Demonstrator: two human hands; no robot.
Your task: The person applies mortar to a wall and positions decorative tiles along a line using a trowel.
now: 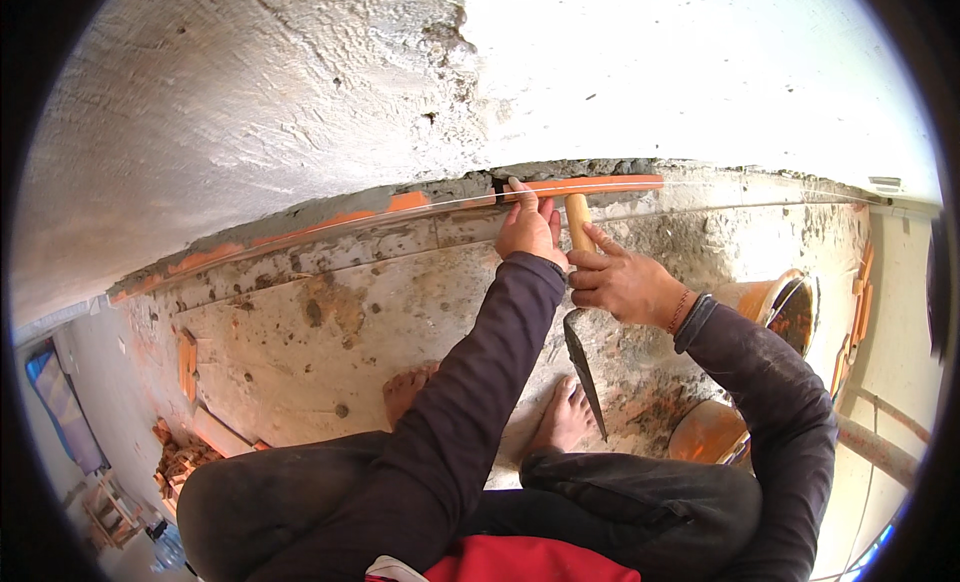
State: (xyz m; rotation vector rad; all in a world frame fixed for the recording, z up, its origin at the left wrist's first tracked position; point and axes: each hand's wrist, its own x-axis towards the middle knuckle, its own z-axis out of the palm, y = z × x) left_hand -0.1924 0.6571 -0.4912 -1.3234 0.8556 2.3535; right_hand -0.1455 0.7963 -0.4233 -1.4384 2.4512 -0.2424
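Observation:
A long orange tile strip [600, 185] lies along the foot of the rough wall, over a gap with grey mortar. My left hand [532, 227] grips its left end, one fingertip over the top edge and the other fingers against the near side. In my right hand [630, 282] is a trowel [580, 362], held where the wooden handle meets the blade. The butt of that handle points at the strip, close to or touching its near edge; which, I cannot tell. The dark blade hangs back toward my feet. A taut white string [700, 184] runs along the row.
More orange strips [330, 223] sit in mortar to the left. At right stand a bucket [762, 300] with dark contents and a second orange-stained bucket [708, 430]. Broken tile pieces [178, 467] lie at lower left. My bare feet [565, 417] rest on the mortar-spotted floor.

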